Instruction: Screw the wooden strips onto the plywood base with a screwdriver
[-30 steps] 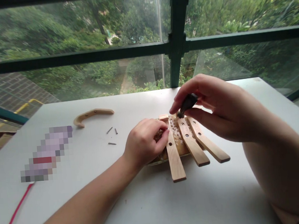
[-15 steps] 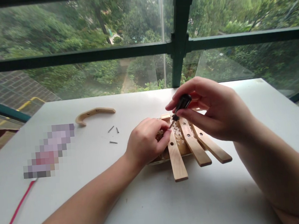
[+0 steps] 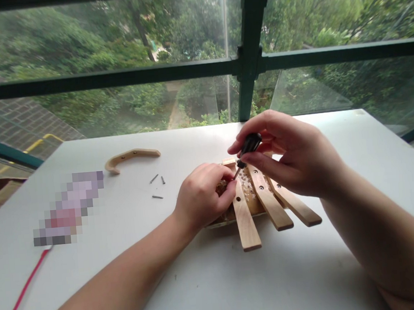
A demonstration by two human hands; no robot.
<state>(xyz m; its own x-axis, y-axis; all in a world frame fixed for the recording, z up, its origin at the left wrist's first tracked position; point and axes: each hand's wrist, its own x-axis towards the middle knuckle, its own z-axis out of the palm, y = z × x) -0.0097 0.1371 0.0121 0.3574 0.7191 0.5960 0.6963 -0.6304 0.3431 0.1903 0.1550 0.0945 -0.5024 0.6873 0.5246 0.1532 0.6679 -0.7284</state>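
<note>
Hook (image 3: 247,223) rests on the base (image 3: 247,190), near hole bare, the right hand (image 3: 296,152) gripping a screwdriver (image 3: 252,143) over its far part, the left hand (image 3: 199,194)'s hold there hidden, two neighbours (image 3: 271,205) screwed on, another hook (image 3: 144,153) loose near three screws (image 3: 154,178).

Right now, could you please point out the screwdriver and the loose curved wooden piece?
Screwdriver (image 3: 250,144): head view, on its black handle.
Loose curved wooden piece (image 3: 128,155): head view, on its body between the two holes.

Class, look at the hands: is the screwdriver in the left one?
No, the right hand holds the screwdriver by its black handle.
</note>
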